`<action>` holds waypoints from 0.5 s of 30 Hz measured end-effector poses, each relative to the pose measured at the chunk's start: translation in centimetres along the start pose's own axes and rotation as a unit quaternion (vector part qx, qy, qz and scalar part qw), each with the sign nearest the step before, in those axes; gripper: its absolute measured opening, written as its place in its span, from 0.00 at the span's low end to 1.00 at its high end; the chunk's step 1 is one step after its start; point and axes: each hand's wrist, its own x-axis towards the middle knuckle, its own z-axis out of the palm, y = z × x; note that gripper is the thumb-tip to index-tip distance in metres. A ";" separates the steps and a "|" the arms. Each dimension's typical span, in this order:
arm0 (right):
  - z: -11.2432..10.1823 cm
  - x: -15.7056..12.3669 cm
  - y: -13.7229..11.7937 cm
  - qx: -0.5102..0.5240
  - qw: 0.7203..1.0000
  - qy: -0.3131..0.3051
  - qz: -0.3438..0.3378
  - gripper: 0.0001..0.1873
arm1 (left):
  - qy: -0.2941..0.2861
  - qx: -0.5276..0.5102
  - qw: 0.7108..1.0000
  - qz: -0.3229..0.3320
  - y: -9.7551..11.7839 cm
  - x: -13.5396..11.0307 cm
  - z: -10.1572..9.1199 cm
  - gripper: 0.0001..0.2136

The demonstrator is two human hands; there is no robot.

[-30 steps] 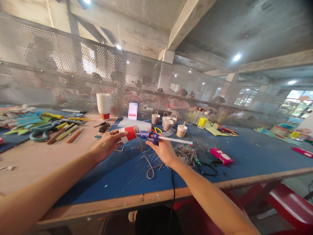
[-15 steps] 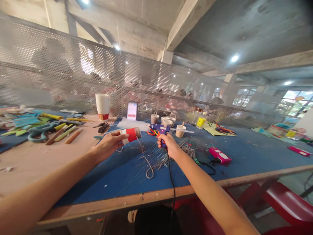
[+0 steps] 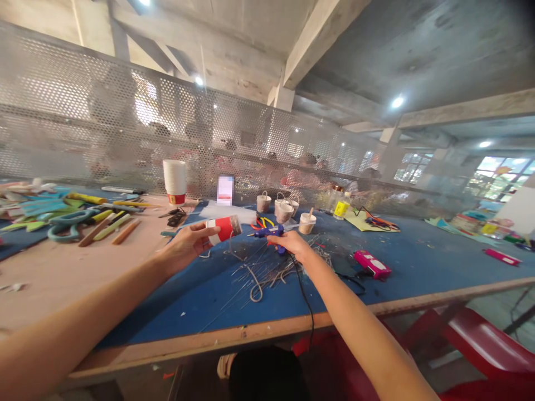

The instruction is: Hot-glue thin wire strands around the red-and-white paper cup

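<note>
My left hand (image 3: 188, 245) is closed round a red and white paper cup (image 3: 224, 228), held on its side above the blue table top (image 3: 200, 301). Farther right, my right hand (image 3: 290, 244) covers a blue glue gun (image 3: 267, 232) that lies low on the table, its nozzle pointing left toward the cup. The gun's black cord (image 3: 307, 301) runs back along my right forearm and over the table edge. Thin glue strands and a piece of twine (image 3: 254, 287) lie on the blue surface below both hands.
A stack of white cups (image 3: 175, 181), scissors (image 3: 67, 220) and coloured sticks lie at the left. Small twine-wrapped cups (image 3: 286, 211), a yellow bottle (image 3: 343, 208) and a pink tool (image 3: 371, 264) sit behind and right. A perforated metal screen (image 3: 125, 128) backs the table; red chairs (image 3: 480, 345) stand at the right.
My right hand has carried the glue gun away from the cup and lowered it onto the table. My left hand has kept the cup in about the same place.
</note>
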 end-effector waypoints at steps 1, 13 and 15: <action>-0.1 0.0 0.0 -0.010 1.000 -0.002 0.001 0.17 | 0.000 0.000 1.000 -0.002 0.0 0.1 -0.1 0.15; -1.2 0.4 0.5 -0.182 0.982 0.028 -0.051 0.26 | -0.016 0.011 1.000 -0.014 0.5 -0.7 0.7 0.18; -1.1 -0.1 0.2 -0.304 0.947 0.076 -0.066 0.30 | -0.017 0.013 1.000 -0.010 0.6 -1.0 1.0 0.17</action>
